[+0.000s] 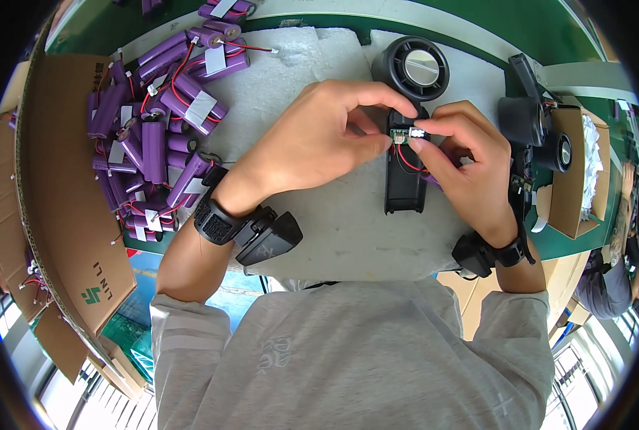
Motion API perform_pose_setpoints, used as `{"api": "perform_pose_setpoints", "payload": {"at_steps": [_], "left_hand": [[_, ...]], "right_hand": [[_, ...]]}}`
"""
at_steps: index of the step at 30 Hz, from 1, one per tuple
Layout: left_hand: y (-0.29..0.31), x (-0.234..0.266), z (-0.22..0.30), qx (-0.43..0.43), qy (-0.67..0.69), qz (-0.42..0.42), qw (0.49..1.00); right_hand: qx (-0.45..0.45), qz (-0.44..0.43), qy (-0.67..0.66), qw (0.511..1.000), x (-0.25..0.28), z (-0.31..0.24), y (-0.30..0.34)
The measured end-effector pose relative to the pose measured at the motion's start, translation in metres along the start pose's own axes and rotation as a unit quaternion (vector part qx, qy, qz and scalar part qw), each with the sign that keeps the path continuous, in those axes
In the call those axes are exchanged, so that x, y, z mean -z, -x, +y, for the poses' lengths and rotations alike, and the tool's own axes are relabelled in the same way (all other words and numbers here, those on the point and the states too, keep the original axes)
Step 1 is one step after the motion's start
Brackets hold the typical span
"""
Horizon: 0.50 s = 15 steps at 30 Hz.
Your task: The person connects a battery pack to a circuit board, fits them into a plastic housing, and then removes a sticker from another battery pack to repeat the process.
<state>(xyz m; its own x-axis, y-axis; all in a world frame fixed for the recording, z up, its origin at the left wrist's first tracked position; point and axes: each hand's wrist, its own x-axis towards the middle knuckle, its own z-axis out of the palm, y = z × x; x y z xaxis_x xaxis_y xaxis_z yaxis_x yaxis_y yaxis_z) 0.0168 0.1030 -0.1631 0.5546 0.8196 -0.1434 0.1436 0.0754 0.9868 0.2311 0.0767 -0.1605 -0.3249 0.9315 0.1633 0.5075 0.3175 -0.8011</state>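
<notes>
A black handheld fan lies on the pad, its round fan head point(420, 68) away from me and its hollow handle point(404, 190) toward me. Over the handle is a small green circuit board point(399, 136) with a white connector point(417, 132) at its right end. My left hand point(326, 132) comes from the left, thumb at the board's edge and index finger bent over the handle's top. Between the thumb and index finger of my right hand point(470, 154) is the connector. Red and black wires point(405, 159) loop below the board. Part of a purple battery point(431, 180) shows beneath my right hand.
Many purple batteries point(154, 150) with wires and white tabs are heaped at the left, beside a cardboard box point(68, 186). A pale foam pad point(319, 236) covers the green bench. More black fans point(520, 122) and an open carton point(566, 179) stand at the right. Another person point(606, 290) is at far right.
</notes>
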Motion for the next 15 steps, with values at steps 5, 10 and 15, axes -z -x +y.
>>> {"api": "perform_pose_setpoints", "payload": {"at_steps": [5, 10, 15], "left_hand": [[0.0009, -0.0015, -0.0013, 0.0, 0.007, 0.016, 1.0], [0.0008, -0.0032, 0.0008, 0.007, 0.005, 0.032, 0.999], [0.0007, -0.0068, -0.0043, 0.011, 0.013, 0.029, 0.999]], "right_hand": [[0.015, 0.015, 0.017, 1.0, -0.0035, 0.0007, -0.0008], [0.053, 0.03, 0.056, 0.997, -0.0031, 0.0029, -0.0024], [0.111, 0.038, 0.095, 0.989, -0.0042, 0.0051, -0.0002]]}}
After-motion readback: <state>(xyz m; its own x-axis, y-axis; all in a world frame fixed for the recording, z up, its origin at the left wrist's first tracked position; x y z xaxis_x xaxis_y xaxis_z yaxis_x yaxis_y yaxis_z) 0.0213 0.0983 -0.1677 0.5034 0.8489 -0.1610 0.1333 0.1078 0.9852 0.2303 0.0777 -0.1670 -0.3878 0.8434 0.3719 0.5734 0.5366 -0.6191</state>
